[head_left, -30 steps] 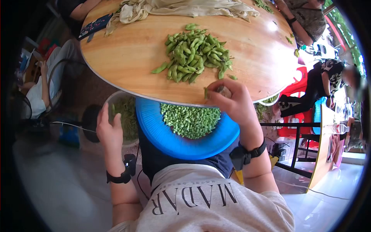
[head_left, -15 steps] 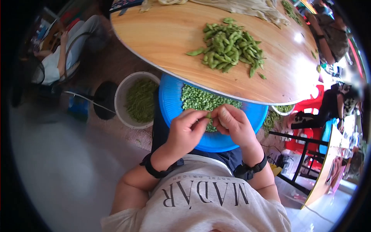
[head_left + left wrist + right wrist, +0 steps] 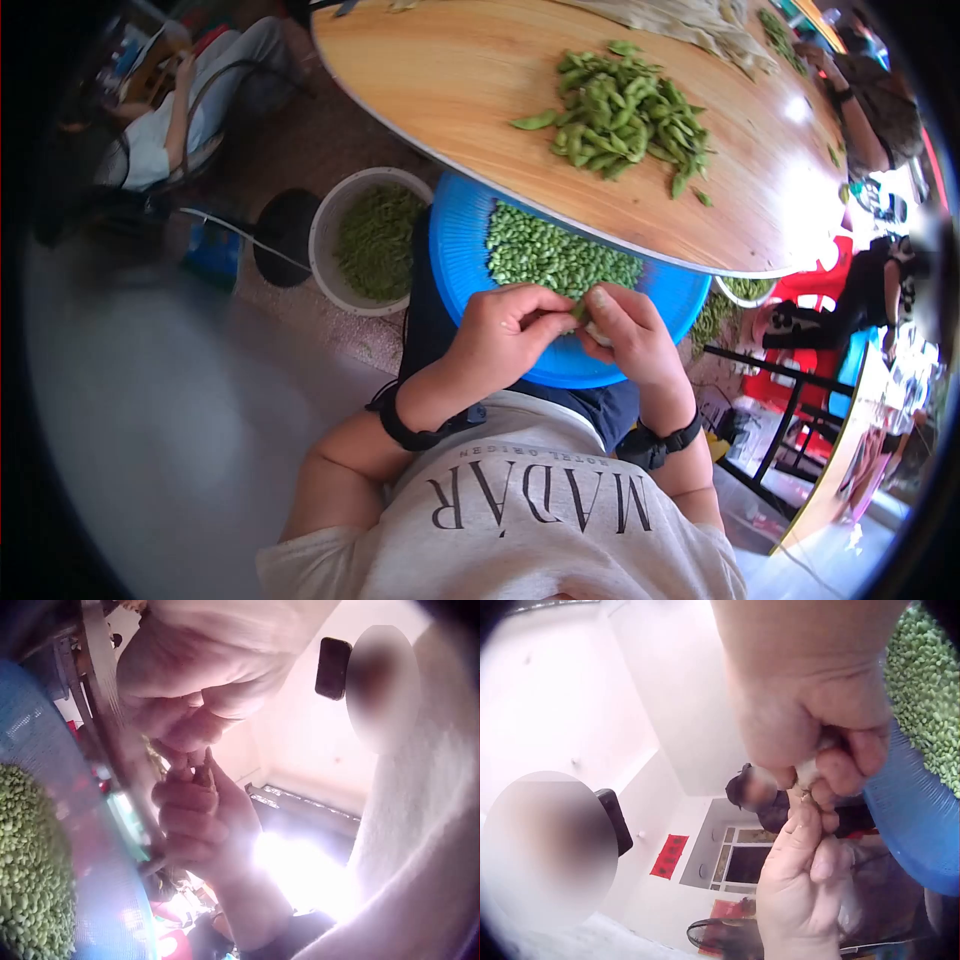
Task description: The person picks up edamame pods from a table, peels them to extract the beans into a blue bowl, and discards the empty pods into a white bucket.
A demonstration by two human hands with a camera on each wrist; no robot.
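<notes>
Both hands meet above the near part of a blue basket point(image 3: 460, 255) in the head view. A green pod point(image 3: 580, 310) is pinched between the left hand point(image 3: 500, 335) and the right hand point(image 3: 635, 335). The right hand's fingers are curled, with something pale by the thumb. Shelled green beans point(image 3: 550, 250) lie in the basket, also seen as beans point(image 3: 30, 870) in the left wrist view. In the right wrist view, the fingertips of the left hand point(image 3: 802, 885) and right hand point(image 3: 817, 720) touch around the pod, mostly hidden.
A round wooden table point(image 3: 440, 80) overhangs the basket and bears a heap of whole pods point(image 3: 625, 115) and a pale cloth point(image 3: 690, 35). On the floor at left stands a white bucket point(image 3: 320, 250) of green pods or husks. Other people sit around; a black-framed table is at right.
The left hand has come in from beside the bucket and the right hand has drawn back from the table edge; they meet over the basket. The head view has shifted.
</notes>
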